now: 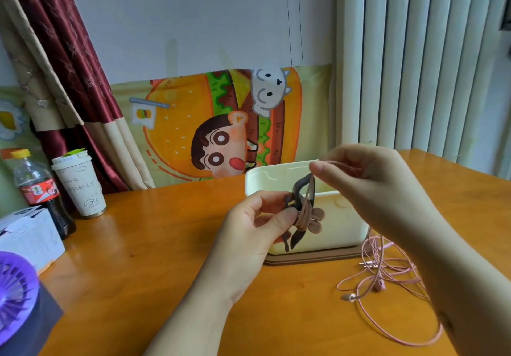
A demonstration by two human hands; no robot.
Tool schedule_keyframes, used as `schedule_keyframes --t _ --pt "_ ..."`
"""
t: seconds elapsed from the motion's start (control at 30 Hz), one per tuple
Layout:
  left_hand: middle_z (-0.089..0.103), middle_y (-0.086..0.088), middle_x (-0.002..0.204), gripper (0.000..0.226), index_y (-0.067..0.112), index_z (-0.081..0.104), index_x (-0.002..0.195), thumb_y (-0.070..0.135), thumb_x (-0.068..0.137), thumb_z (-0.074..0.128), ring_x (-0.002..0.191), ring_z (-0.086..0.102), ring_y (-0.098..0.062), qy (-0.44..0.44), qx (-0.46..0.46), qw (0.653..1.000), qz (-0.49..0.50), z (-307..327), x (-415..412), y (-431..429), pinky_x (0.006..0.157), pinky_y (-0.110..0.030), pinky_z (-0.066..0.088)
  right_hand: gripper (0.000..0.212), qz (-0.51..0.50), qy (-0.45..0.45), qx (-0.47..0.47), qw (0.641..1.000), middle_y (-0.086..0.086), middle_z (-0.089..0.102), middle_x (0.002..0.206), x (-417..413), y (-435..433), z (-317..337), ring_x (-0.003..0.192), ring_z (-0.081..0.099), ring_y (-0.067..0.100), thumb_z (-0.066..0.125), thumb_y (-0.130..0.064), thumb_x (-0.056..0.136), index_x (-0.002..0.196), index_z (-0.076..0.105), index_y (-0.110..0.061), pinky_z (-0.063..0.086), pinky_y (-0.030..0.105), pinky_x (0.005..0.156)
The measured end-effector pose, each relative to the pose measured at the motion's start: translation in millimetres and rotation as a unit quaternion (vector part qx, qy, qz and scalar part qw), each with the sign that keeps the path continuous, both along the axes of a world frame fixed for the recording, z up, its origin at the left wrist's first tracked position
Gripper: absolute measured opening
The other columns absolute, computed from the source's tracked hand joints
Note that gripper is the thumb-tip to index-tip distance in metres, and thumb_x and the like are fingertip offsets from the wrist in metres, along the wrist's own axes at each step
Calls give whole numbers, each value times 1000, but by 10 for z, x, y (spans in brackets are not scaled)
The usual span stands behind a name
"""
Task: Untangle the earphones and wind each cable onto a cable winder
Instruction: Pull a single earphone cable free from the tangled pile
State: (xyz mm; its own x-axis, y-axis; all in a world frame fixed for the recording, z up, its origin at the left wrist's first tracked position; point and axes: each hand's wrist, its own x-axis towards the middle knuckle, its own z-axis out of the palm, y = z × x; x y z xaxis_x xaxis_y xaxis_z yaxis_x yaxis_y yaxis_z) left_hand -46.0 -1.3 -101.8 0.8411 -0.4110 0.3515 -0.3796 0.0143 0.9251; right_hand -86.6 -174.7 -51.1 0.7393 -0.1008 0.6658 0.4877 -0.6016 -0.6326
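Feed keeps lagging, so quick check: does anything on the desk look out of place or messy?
Only the loose pink earphone cable stands out: it sprawls in overlapping loops on the table right of the cream box, passing under the right forearm. Nothing looks spilled or damaged.
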Motion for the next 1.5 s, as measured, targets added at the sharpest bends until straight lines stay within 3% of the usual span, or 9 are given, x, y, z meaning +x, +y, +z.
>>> schedule_keyframes --t 0.2,0.4,0.53,0.8,1.03,1.2,1.3,1.4,1.5 --pt "71 -16 111 39 14 67 111 35 78 70 108 65 -37 48 -68 996 -38 18 -3 2 97 -53 48 42 89 86 169 978 -8 51 54 57 16 -51 55 48 5 60 -54 65 79 69 -15 45 22 59" --pt "68 -20 114 41 10 66 116 30 80 68 109 62 -43 62 -100 991 -68 39 -33 -29 95 -53 50 41 243 189 336 890 11 39 56 139 38 -108 53 35 17 65 -35 80 86 60 5 43 18 48" --pt "69 -19 111 30 13 71 107 27 80 71 97 67 -30 57 -112 988 -88 71 -70 -42 73 -29 54 45 316 250 365 839 19 61 76 203 109 -215 64 55 22 59 -27 86 98 57 15 51 28 57" --pt "71 -11 95 22 16 76 95 16 75 66 81 68 -21 66 -135 980 -128 97 -123 -40 64 -24 55 36 403 305 300 809 21 67 107 249 8 -285 98 64 31 64 -23 80 103 69 4 50 45 94" --pt "75 -8 89 14 23 80 79 21 65 78 79 72 -20 120 -240 961 -66 116 -43 -99 63 -28 59 18 334 302 368 814 -2 43 61 331 179 -462 59 26 11 78 -35 71 67 68 -20 33 22 58" --pt "75 2 87 19 23 79 81 23 75 61 74 68 -9 141 -282 947 52 133 -13 -26 75 -26 44 32 147 213 68 964 3 44 63 317 357 -545 55 38 13 53 -35 95 79 70 -13 36 28 56" --pt "75 3 94 16 20 72 98 19 87 60 93 63 -12 155 -285 940 107 85 50 27 80 -26 44 26 125 176 -49 975 8 55 67 248 381 -488 58 46 18 51 -33 97 90 72 -20 42 31 58" --pt "75 6 83 17 20 71 93 15 95 54 84 66 -8 154 -278 941 117 79 31 22 77 -25 46 31 96 146 -136 975 14 66 83 180 419 -442 76 58 27 49 -32 96 94 68 -8 50 44 73" --pt "76 6 85 16 21 69 99 15 95 55 82 69 -5 121 -249 952 131 48 33 13 71 -22 48 28 86 146 -190 967 2 69 77 96 424 -371 69 60 17 50 -32 96 94 70 -13 49 36 69"
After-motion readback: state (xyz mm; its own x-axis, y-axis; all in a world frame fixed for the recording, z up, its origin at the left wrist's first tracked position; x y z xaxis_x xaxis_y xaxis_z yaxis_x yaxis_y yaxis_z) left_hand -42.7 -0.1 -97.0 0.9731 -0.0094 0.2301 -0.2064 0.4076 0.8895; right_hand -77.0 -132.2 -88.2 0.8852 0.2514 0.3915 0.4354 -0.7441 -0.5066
